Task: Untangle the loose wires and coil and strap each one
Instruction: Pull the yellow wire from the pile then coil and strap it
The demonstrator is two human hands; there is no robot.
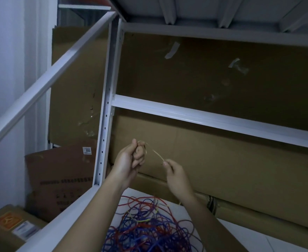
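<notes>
A tangled heap of red, blue and purple wires (149,226) lies on the white shelf surface (231,231) below my arms. Above it, my left hand (129,159) is curled round a thin yellowish wire (155,151) at its upper end. My right hand (175,173) pinches the same wire a short way along, between thumb and fingertips. The wire stretches taut in a slant from the left hand down to the right one. Both hands are raised well above the heap. Whether this wire runs back down into the heap is hidden by my right arm.
A white metal shelving frame surrounds the spot: an upright post (104,135) just left of my hands and a crossbeam (213,117) behind them. Large cardboard boxes (222,160) stand close behind. More boxes (7,226) sit lower left outside the frame.
</notes>
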